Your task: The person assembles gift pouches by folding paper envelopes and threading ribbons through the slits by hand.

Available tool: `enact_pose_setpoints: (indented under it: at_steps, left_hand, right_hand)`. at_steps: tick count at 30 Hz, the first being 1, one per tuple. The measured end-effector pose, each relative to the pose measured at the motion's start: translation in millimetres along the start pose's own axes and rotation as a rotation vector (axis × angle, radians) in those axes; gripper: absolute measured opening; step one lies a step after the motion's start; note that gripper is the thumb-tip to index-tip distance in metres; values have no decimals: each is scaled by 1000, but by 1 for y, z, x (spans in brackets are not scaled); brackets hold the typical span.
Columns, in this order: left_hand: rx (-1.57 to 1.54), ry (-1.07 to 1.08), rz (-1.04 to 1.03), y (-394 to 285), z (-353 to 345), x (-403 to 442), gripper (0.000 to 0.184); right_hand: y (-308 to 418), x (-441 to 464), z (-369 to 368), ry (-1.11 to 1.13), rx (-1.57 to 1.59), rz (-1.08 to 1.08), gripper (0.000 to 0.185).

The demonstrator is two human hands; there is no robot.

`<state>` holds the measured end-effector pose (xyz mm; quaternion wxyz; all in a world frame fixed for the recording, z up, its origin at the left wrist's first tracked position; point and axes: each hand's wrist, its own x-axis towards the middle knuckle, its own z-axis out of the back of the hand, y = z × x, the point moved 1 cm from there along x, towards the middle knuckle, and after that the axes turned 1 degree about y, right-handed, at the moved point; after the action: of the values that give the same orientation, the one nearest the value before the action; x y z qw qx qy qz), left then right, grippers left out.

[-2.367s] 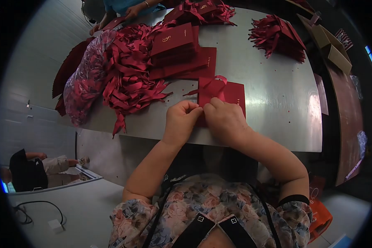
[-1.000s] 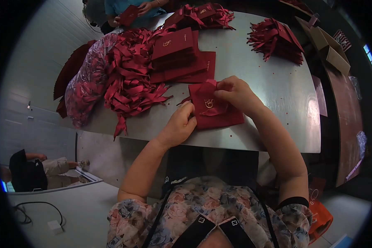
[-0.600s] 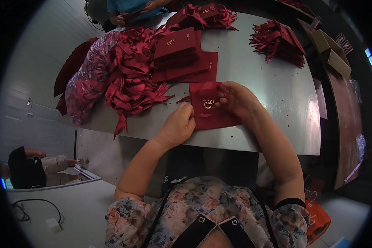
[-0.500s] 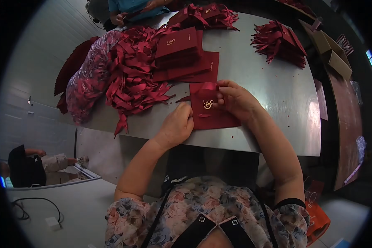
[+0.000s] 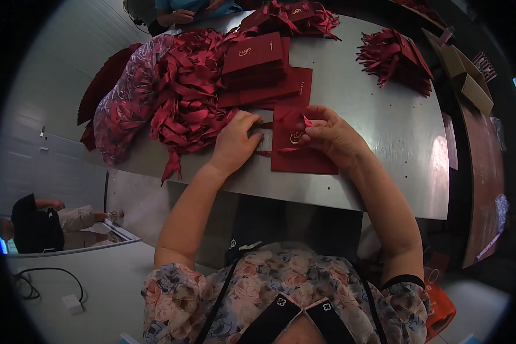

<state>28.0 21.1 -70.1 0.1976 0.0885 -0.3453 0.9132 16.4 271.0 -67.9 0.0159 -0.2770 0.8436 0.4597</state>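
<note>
1. Left hand (image 5: 233,142) is half open, thumb spread away from the fingers. A dark ribbon end (image 5: 265,124) sits by that gap, but I can't tell if it's being touched.
2. Right hand (image 5: 339,139) has thumb and finger pinched on a pinkish ribbon (image 5: 308,122), the other fingers loosely curled.
3. The red bag (image 5: 304,163) lies flat on the metal table (image 5: 384,143), right in front of the person and partly under the right hand. Near edge runs roughly along the table's, gold logo (image 5: 296,137) faces up, turned sideways. Ribbon ends poke out on the left. Hand covers too much to call the long axis.
4. Crowding it: a bag stack (image 5: 255,57) just behind, and a messy ribbon pile (image 5: 189,86) just past the left hand, with a stuffed clear plastic sack (image 5: 123,114) beyond.
5. Finished-looking clutter otherwise: one ribboned bundle (image 5: 395,60) well off to the right, another (image 5: 289,17) at the far edge near a co-worker's hand (image 5: 180,17).
</note>
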Motion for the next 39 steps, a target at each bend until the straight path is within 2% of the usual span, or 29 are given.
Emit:
enact_pose_setpoints:
  at_steps: [5, 7, 12, 14, 15, 17, 18, 20, 22, 24, 27, 34, 39]
  left_hand:
    - [91, -28, -26, 14, -3, 6, 11]
    - [125, -119, -51, 20, 8, 2, 7]
    - [-53, -52, -122, 4, 18, -12, 15]
    - [-341, 215, 131, -15, 24, -22, 13]
    - [-343, 218, 130, -16, 22, -22, 13]
    - [-256, 207, -20, -18, 21, -24, 16]
    - [-254, 203, -18, -13, 19, -23, 16]
    - [-100, 186, -313, -5, 14, -20, 18]
    - [-93, 196, -277, 0, 12, -20, 17]
    - [-88, 211, -242, 0, 10, -18, 16]
    - [-54, 134, -235, 1, 11, -16, 11]
    - [-44, 100, -184, 6, 16, -12, 8]
    - [22, 108, -187, 17, 34, -14, 8]
  right_hand:
    - [-2, 3, 5, -4, 10, -10, 66]
    - [-1, 1, 4, -21, 1, -8, 66]
    - [-1, 0, -1, -32, -26, -24, 65]
    - [-1, -1, -2, -43, -24, -22, 65]
    - [-1, -2, -2, -51, -25, -22, 64]
    - [-1, -2, -3, -42, -28, -19, 62]
    - [0, -2, -4, -30, -30, -15, 60]
    - [-2, -1, -2, -15, -35, -11, 54]
    - [-2, 0, -1, -6, -40, -6, 48]
    - [-2, 0, -1, -66, 76, -15, 33]
    - [-1, -1, -4, -85, 163, -21, 26]
    - [-6, 6, 8, 11, 173, -37, 31]
    - [2, 1, -2, -112, 96, -115, 35]
